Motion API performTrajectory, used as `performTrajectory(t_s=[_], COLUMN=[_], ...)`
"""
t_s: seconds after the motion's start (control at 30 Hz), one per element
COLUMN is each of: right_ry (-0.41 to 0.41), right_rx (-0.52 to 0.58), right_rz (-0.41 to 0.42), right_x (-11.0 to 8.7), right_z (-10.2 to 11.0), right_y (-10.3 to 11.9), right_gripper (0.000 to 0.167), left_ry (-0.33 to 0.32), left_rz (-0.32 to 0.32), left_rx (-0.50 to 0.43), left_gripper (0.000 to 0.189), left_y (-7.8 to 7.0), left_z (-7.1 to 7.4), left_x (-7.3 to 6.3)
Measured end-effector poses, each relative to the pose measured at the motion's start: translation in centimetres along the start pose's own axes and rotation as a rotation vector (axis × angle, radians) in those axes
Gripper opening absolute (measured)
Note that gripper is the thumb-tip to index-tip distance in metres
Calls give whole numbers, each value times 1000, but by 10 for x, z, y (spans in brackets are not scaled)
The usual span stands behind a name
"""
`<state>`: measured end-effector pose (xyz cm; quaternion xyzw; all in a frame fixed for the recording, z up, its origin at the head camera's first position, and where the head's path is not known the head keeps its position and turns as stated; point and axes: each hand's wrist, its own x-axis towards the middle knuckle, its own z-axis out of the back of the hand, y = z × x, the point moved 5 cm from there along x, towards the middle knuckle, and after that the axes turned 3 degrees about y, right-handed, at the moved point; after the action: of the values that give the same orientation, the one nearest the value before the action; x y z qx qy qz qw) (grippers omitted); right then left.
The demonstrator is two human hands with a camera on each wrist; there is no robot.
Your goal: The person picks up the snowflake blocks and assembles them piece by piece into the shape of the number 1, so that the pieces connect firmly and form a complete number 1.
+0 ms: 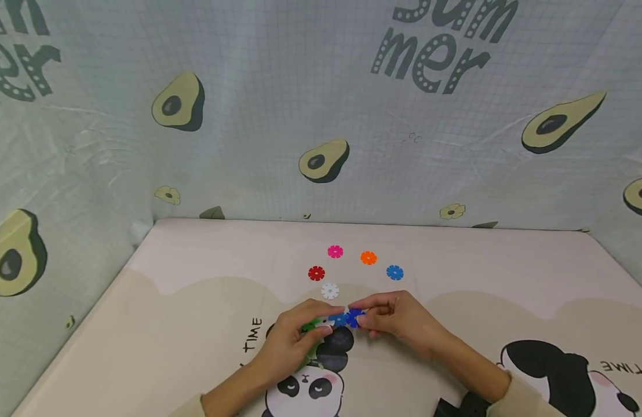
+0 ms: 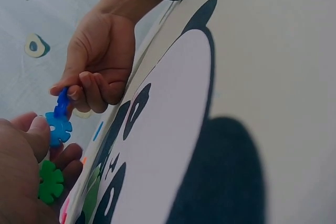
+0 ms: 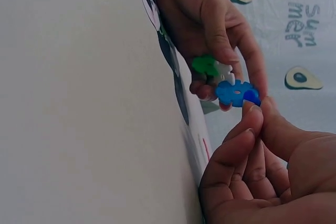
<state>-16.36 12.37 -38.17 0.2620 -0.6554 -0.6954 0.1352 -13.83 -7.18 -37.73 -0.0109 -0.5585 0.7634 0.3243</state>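
Just beyond the panda face (image 1: 305, 395) printed on the tabletop (image 1: 185, 324), the left hand (image 1: 295, 333) pinches a row of linked discs, green (image 3: 203, 65), white (image 3: 224, 70) and light blue (image 3: 227, 92), while the right hand (image 1: 404, 318) pinches a dark blue disc (image 3: 251, 96) against the light blue end. Joining them well probably calls for matching slot to slot, steadying the row close to the joint, and pressing straight, since twisting could loosen the other links. Farther from the panda face lie loose discs: white (image 1: 329, 291), then red (image 1: 316, 273) and, farther right, blue (image 1: 395, 272), then orange (image 1: 369, 258) and pink (image 1: 335, 251). Farthest from it, behind the tabletop, hangs an avocado-printed sheet (image 1: 258, 87).
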Motion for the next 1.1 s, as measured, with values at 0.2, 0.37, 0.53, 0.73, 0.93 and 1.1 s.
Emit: performTrajectory(t_s=[0.2,0.37,0.53,0.73,0.93,1.1], right_ry=[14,12,17,13,10,9], right_rx=[65,59,27,19,24,13], right_rz=[-15,-15,1,1,-1,7], right_x=[0,-1,-2,-2,-2,-2], right_z=[-2,-4,-5,-7,-6,-6], right_y=[-2,-2,-2,-2,-3,-3], right_gripper=[34,33,33,33,33,33], left_ry=[7,12,22,25,27,25], left_rz=[-11,-27,-76,-93,-75,-69], left_rx=[-9,-23,-14,-9,-7,0], left_gripper=[32,32,30,30,31,31], left_y=[1,1,-1,-1,0,0], left_z=[0,-1,-2,-3,-3,-3], left_x=[-1,-1,-1,0,0,0])
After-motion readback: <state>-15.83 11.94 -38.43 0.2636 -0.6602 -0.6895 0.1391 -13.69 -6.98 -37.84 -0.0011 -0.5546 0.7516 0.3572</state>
